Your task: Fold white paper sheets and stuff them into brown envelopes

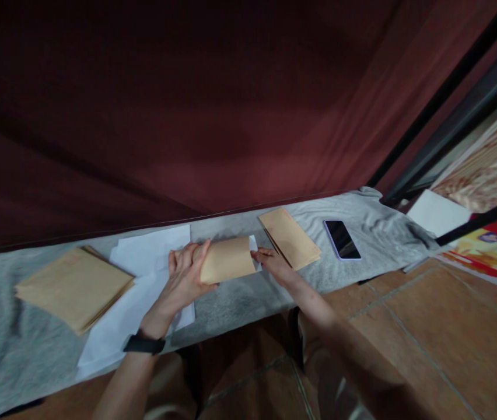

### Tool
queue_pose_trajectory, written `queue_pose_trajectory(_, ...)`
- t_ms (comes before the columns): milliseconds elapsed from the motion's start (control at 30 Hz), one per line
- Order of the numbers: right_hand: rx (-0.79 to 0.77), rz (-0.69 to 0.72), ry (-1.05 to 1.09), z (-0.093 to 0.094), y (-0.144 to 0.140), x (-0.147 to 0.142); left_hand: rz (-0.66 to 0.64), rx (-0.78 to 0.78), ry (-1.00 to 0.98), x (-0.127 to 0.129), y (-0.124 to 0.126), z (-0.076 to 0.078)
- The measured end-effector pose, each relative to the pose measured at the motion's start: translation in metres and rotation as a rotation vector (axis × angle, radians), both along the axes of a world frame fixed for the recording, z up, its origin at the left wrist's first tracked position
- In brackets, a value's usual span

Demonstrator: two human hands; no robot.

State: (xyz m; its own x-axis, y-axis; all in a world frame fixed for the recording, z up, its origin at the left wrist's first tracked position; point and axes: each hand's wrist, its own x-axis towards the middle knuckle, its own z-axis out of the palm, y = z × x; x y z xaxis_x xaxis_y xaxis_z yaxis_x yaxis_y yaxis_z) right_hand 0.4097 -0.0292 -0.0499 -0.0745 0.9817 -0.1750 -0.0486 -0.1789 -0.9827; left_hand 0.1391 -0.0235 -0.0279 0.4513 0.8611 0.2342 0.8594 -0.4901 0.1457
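Gripping the brown envelope (pixel 226 260) at its left end, the left hand (pixel 185 279) wraps fingers and thumb around it; its long axis runs left-right. Right hand (pixel 275 262) pinches the white sheet (pixel 255 252) poking from the open end. Beyond lie envelope stack (pixel 290 237) and phone (pixel 342 239).

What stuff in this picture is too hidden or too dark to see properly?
- Head view: the white paper going into the brown envelope is mostly hidden by it; only an edge shows.
- The left hand covers the envelope's left end.
- The white sheets are partly covered by the envelope stack.
- Any print on the second envelope stack is too small to read.
- The phone screen is dark.
- The right hand is blurred.
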Motion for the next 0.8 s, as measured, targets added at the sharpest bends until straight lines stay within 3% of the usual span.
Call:
queue_pose_trajectory(100,-0.040,-0.036,0.047,0.004,-0.001,0.006,0.003,-0.003,0.000,-0.004,0.001,-0.002)
queue_pose_trajectory(200,0.026,-0.069,-0.009,0.006,0.000,0.008,0.005,-0.015,-0.012,-0.003,0.002,-0.002)
queue_pose_trajectory(433,0.011,-0.049,0.117,-0.003,-0.003,-0.005,-0.013,-0.036,0.005,0.009,-0.001,-0.003)
queue_pose_trajectory(667,-0.066,-0.319,0.128,-0.001,0.001,0.004,-0.008,-0.019,0.053,0.015,-0.004,-0.002)
queue_pose_trajectory(800,-0.053,-0.167,0.163,-0.005,-0.004,0.000,-0.016,-0.005,0.071,0.019,-0.006,0.001)
